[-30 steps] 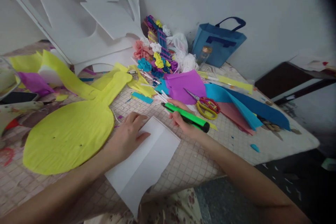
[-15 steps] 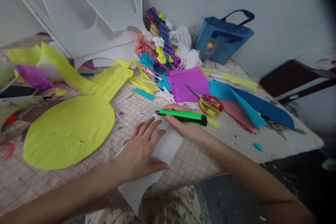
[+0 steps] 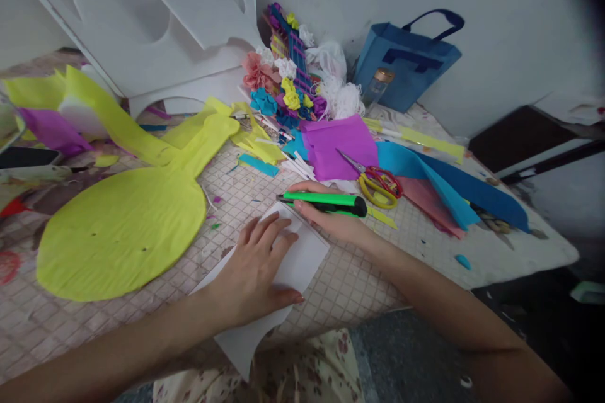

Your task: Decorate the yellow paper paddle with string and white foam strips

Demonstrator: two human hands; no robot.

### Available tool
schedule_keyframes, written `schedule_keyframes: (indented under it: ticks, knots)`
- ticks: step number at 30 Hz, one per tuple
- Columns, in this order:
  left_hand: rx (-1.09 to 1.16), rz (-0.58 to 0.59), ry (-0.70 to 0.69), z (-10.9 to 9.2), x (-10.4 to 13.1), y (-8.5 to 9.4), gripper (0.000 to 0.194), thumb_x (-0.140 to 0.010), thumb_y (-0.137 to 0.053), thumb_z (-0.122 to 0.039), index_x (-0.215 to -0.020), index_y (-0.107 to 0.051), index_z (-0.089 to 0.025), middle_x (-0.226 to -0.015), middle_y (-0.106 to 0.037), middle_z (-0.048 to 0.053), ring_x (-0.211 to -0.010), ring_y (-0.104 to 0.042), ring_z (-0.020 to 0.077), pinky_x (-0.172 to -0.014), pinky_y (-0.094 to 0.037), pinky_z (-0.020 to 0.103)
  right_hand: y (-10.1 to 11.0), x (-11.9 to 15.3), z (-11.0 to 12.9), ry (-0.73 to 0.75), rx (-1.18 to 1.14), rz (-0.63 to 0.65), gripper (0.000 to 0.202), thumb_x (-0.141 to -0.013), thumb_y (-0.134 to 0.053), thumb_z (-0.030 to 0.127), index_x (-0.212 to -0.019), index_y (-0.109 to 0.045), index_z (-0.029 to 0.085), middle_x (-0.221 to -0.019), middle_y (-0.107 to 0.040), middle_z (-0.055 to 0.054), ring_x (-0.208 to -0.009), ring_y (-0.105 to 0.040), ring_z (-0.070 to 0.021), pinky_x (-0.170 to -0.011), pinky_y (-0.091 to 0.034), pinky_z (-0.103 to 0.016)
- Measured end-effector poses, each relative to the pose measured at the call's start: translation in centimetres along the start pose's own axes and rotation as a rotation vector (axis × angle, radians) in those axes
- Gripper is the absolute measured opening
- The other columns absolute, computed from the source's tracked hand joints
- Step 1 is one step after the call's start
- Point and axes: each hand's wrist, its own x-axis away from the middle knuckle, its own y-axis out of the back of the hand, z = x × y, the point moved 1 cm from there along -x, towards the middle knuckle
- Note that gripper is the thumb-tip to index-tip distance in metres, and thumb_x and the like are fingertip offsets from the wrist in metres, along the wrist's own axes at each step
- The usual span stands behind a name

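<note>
My left hand (image 3: pixel 258 274) lies with its fingers spread on a white sheet of paper (image 3: pixel 305 258), pressing it against the table. One corner of the sheet hangs over the table's front edge. In my right hand (image 3: pixel 326 217) is a green and black utility knife (image 3: pixel 331 203), its tip at the top end of the sheet. The fingers wrap round the knife's handle. Left of my hands lies a yellow paper-covered shape (image 3: pixel 123 233) with a round body and a neck. Scissors (image 3: pixel 375 186) with red and yellow handles rest beyond my right hand.
Purple paper (image 3: pixel 338 145) and blue paper (image 3: pixel 425 176) lie behind and to the right. Paper flowers (image 3: pixel 283 88) and a blue bag (image 3: pixel 406 69) with a bottle (image 3: pixel 378 85) stand at the back. White cut-out board (image 3: pixel 189 19) leans at the back left.
The knife and my right hand have shifted slightly left and up. My left hand stays spread on the paper. The camera view has moved a little.
</note>
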Motion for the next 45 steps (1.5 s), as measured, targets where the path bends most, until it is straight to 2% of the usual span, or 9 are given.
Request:
schedule_keyframes:
  ticks: [6, 12, 21, 29, 37, 43, 45]
  knots:
    - [0.011, -0.013, 0.008, -0.1, 0.1, -0.1, 0.070, -0.064, -0.078, -0.049, -0.120, -0.049, -0.018, -0.136, -0.046, 0.018, -0.132, -0.034, 0.0393, -0.106, -0.026, 0.063, 0.0, 0.0, -0.3, -0.006, 0.012, 0.003, 0.023, -0.088, -0.054, 0.030, -0.108, -0.063, 0.022, -0.097, -0.069, -0.001, -0.079, -0.063, -0.0119, -0.067, -0.050, -0.025]
    - [0.010, -0.011, -0.002, -0.1, 0.3, -0.3, 0.069, -0.068, -0.074, -0.052, -0.122, -0.049, -0.017, -0.137, -0.045, 0.018, -0.133, -0.033, 0.0395, -0.107, -0.024, 0.064, 0.2, 0.0, -0.5, -0.040, 0.016, -0.010, 0.025, -0.088, -0.054, 0.031, -0.109, -0.063, 0.022, -0.073, -0.065, 0.002, -0.069, -0.061, -0.0118, -0.064, -0.050, -0.026]
    - [0.005, -0.009, 0.003, -0.1, 0.3, -0.5, 0.068, -0.069, -0.074, -0.051, -0.123, -0.048, -0.017, -0.138, -0.044, 0.018, -0.134, -0.031, 0.0401, -0.107, -0.024, 0.064, 0.0, 0.0, 0.3, -0.017, 0.042, -0.011, 0.021, -0.087, -0.055, 0.028, -0.105, -0.064, 0.022, -0.090, -0.067, 0.000, -0.085, -0.063, -0.0137, -0.071, -0.050, -0.026]
    - [-0.024, -0.013, -0.007, 0.0, 0.3, -0.6, 0.069, -0.071, -0.071, -0.054, -0.123, -0.048, -0.015, -0.138, -0.044, 0.020, -0.133, -0.032, 0.0406, -0.106, -0.026, 0.064, 0.6, 0.2, 0.2, 0.022, 0.106, 0.069, 0.022, -0.089, -0.054, 0.029, -0.106, -0.065, 0.021, -0.093, -0.069, 0.000, -0.081, -0.063, -0.0124, -0.071, -0.049, -0.025]
    - [-0.040, 0.007, 0.004, 0.0, 0.4, -0.7, 0.071, -0.072, -0.071, -0.054, -0.126, -0.047, -0.015, -0.141, -0.042, 0.019, -0.135, -0.030, 0.0398, -0.108, -0.024, 0.063, 1.6, 3.0, 0.7, -0.018, 0.156, 0.060, 0.023, -0.087, -0.056, 0.025, -0.108, -0.065, 0.022, -0.101, -0.070, -0.001, -0.092, -0.065, -0.0148, -0.079, -0.050, -0.026]
    - [-0.039, -0.001, 0.007, -0.2, 0.5, -0.7, 0.069, -0.073, -0.070, -0.054, -0.124, -0.048, -0.014, -0.140, -0.043, 0.020, -0.134, -0.032, 0.0397, -0.108, -0.025, 0.062, 3.3, 5.7, 1.1, -0.098, 0.133, 0.071, 0.021, -0.088, -0.057, 0.028, -0.106, -0.066, 0.023, -0.093, -0.070, -0.002, -0.083, -0.064, -0.0145, -0.072, -0.051, -0.026]
    - [-0.041, 0.002, 0.002, -0.2, 0.5, -0.5, 0.070, -0.073, -0.069, -0.056, -0.125, -0.047, -0.014, -0.140, -0.043, 0.019, -0.133, -0.033, 0.0394, -0.107, -0.025, 0.062, 4.1, 6.5, 0.7, -0.140, 0.116, 0.043, 0.021, -0.087, -0.058, 0.030, -0.105, -0.067, 0.023, -0.088, -0.068, -0.002, -0.075, -0.064, -0.0135, -0.065, -0.051, -0.025]
